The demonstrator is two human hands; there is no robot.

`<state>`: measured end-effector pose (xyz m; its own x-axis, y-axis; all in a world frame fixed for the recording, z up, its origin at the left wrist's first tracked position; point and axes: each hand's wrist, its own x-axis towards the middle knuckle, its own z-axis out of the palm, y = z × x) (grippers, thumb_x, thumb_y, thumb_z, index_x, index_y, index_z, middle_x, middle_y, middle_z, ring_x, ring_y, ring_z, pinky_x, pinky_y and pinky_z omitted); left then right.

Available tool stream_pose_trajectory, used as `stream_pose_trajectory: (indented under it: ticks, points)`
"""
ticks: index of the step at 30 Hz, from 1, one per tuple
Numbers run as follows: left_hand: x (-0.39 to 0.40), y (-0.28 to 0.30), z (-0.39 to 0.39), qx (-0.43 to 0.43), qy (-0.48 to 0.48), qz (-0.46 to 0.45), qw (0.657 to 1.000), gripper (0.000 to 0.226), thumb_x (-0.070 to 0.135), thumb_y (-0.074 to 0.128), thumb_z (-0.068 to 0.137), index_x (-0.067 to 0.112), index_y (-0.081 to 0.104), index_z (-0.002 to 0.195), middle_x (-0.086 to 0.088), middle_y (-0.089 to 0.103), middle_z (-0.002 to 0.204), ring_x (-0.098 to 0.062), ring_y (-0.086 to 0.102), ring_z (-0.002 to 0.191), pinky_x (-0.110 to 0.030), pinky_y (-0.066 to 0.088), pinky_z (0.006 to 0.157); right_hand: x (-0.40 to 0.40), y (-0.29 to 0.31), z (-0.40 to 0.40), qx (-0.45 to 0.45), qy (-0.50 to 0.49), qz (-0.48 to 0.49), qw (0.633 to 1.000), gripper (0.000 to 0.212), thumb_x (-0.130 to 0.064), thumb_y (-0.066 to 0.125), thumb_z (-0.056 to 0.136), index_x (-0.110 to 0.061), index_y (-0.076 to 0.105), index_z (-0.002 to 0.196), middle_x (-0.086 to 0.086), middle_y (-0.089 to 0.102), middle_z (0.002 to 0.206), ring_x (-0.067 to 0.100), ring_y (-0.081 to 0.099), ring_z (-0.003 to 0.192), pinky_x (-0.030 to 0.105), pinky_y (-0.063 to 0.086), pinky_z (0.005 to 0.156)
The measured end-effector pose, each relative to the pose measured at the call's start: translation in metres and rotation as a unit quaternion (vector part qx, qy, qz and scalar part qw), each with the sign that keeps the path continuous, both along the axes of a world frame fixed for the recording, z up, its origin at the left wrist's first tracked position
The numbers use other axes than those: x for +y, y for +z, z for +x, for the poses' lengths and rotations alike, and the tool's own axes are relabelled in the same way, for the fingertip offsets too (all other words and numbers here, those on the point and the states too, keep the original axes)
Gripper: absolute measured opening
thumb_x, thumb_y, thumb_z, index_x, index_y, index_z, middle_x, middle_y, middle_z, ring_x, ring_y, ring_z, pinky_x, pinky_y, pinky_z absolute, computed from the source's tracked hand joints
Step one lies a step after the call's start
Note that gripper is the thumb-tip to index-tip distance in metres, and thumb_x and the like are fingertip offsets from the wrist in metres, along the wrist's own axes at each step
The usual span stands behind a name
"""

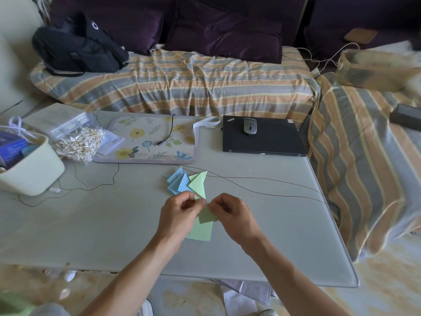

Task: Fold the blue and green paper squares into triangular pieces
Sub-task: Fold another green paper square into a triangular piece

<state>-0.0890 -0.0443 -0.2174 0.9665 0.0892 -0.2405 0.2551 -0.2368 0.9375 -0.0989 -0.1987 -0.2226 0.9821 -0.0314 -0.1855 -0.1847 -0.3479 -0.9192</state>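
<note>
On the table (pixel 91 236), going left to right: a tub (pixel 32 169), a bag of swabs (pixel 77 142), a floral mat (pixel 148 140), then the folded pieces just past the hands, blue ones (pixel 178 182) beside a green one (pixel 199 184). I count about three blue and one, maybe two, green; overlaps make the count unsure.

The left hand (pixel 177 215) and right hand (pixel 232 213) meet over the table, each pinching the top edge of one green sheet (pixel 206 215) lifted between them. A green stack (pixel 201 232) lies flat under it, partly hidden by the left hand; its sheet count cannot be read. Right of all this sits a laptop (pixel 262 137) with a mouse (pixel 250 126).

The paper looks light, thin and floppy, likely to crease wherever it is pressed. Best held at corners or edges with fingertips, then flattened against the table.
</note>
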Motion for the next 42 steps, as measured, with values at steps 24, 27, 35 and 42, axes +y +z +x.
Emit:
stream_pose_trajectory:
  ticks: [24,27,35,42]
  points:
    - [0.007,-0.002,0.007,-0.004,0.062,-0.055,0.997,0.015,0.018,0.073,0.093,0.005,0.071,0.087,-0.006,0.068,0.076,-0.014,0.06,0.067,-0.024,0.056,0.069,-0.005,-0.001,0.001,0.02,0.012,0.077,0.997,0.008,-0.019,0.063,0.095,-0.015,0.068,0.091,0.004,0.075,0.084,0.017,0.072,0.077,0.033,0.056,0.075]
    - [0.005,0.0,0.006,-0.006,0.049,-0.057,0.997,0.011,0.018,0.074,0.093,0.007,0.071,0.09,-0.001,0.066,0.074,-0.014,0.058,0.067,-0.029,0.058,0.071,-0.005,-0.002,0.0,0.026,0.007,0.08,0.996,0.009,-0.012,0.06,0.094,-0.012,0.068,0.089,0.008,0.075,0.083,0.014,0.069,0.071,0.032,0.054,0.072]
    - [0.007,0.002,0.006,0.026,0.094,-0.05,0.994,0.02,0.013,0.071,0.09,0.026,0.064,0.104,-0.004,0.066,0.077,-0.014,0.062,0.059,-0.032,0.055,0.069,-0.003,-0.001,-0.003,-0.099,0.095,0.023,0.99,0.046,0.006,0.059,0.081,-0.034,0.068,0.103,-0.006,0.063,0.114,0.008,0.063,0.105,0.018,0.053,0.079]
    - [0.004,0.007,0.005,0.076,0.066,-0.121,0.987,0.014,0.019,0.06,0.1,0.008,0.068,0.103,-0.01,0.071,0.083,-0.017,0.072,0.064,-0.032,0.054,0.071,-0.003,0.0,0.001,-0.104,-0.018,-0.035,0.994,0.012,-0.015,0.066,0.092,-0.019,0.071,0.081,-0.008,0.072,0.078,0.008,0.067,0.074,0.018,0.05,0.064]
